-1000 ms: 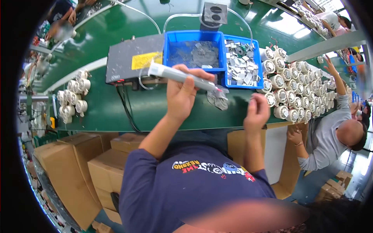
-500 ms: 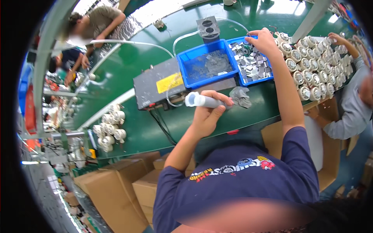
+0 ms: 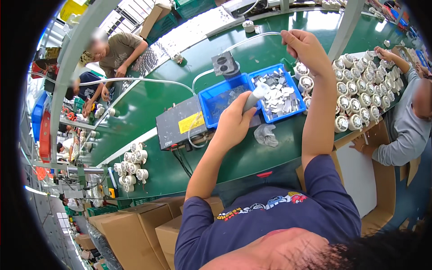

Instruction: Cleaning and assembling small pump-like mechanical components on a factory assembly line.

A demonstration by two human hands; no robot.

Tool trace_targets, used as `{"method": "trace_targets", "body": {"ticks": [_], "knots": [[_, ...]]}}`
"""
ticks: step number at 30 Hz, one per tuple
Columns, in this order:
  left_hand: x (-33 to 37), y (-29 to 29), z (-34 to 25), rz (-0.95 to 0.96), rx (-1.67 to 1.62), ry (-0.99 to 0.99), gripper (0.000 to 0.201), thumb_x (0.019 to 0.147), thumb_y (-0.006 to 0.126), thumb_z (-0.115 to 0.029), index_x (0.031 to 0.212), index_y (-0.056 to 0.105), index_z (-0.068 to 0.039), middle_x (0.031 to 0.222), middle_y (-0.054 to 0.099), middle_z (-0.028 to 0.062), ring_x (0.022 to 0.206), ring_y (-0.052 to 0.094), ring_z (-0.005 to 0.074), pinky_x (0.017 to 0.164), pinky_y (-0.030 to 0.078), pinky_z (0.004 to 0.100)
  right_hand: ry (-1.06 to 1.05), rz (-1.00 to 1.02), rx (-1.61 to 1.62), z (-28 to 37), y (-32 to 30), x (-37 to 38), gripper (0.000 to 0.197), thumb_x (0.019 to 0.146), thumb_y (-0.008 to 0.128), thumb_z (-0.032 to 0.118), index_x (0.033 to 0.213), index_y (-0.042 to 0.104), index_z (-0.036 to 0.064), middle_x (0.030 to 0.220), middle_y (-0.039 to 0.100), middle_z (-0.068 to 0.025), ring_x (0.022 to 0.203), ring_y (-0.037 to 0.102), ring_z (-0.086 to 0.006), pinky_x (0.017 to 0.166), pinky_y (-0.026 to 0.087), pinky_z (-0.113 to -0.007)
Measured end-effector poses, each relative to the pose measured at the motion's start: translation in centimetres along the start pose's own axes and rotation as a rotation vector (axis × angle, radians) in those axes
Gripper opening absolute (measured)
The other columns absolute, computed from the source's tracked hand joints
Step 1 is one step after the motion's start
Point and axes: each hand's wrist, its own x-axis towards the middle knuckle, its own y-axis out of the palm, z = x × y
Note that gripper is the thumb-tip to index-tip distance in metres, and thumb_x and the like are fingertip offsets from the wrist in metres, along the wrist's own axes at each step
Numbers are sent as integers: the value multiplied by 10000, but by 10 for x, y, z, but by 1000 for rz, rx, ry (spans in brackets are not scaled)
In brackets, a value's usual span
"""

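My left hand (image 3: 235, 118) is closed around a translucent syringe-like barrel (image 3: 255, 96) with grey contents, its pale end pointing up and right over the edge of a blue tray. That blue tray (image 3: 272, 119) holds many small silver-grey metal pieces. Raised beyond it, my right hand (image 3: 308, 50) has its fingers pinched at a thin clear hose (image 3: 252, 39), which comes from the left; the hose's end is hidden in the fingers.
Left of the trays stands a dark control box (image 3: 168, 128) with a yellow label. Another blue bin (image 3: 211, 120) holds grey scraps. A crumpled grey rag (image 3: 266, 136) lies in front. White round motor-like parts (image 3: 355, 105) crowd the right, near a co-worker's hand (image 3: 384, 54). Cardboard boxes (image 3: 121, 229) stand below.
My left hand has turned the barrel from pointing left to pointing up and right, over the trays. My right hand has risen with the hose. The view has shifted.
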Motion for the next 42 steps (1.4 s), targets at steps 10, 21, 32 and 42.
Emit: {"method": "trace_targets", "body": {"ticks": [10,21,32,42], "knots": [[58,6,-3,-98,-6,67,447,960,631,-32,1402,561,-34,1185,701,152,988,641,243,898,503,335,-105,-53,314,5,32,15,229,1013,655,263,943,674,46,644,515,35,560,394,-47,526,300,-205],[75,10,-1,-223,89,297,464,893,693,-40,1345,599,-75,1077,709,129,884,673,335,783,521,393,-66,-89,402,17,46,14,149,1025,628,191,980,619,49,637,477,39,549,361,-50,515,281,-215],[71,9,4,-253,135,281,445,889,684,-6,1324,617,-66,1075,709,113,892,672,295,811,527,369,-54,-233,332,18,58,7,170,1004,628,214,945,648,56,631,519,31,544,412,-55,503,307,-221],[73,10,3,-399,144,408,398,854,744,-61,1235,631,-84,927,696,111,754,665,317,664,503,406,-82,-286,268,21,73,1,147,995,623,182,986,658,40,673,539,23,594,442,-56,539,328,-206]]}}
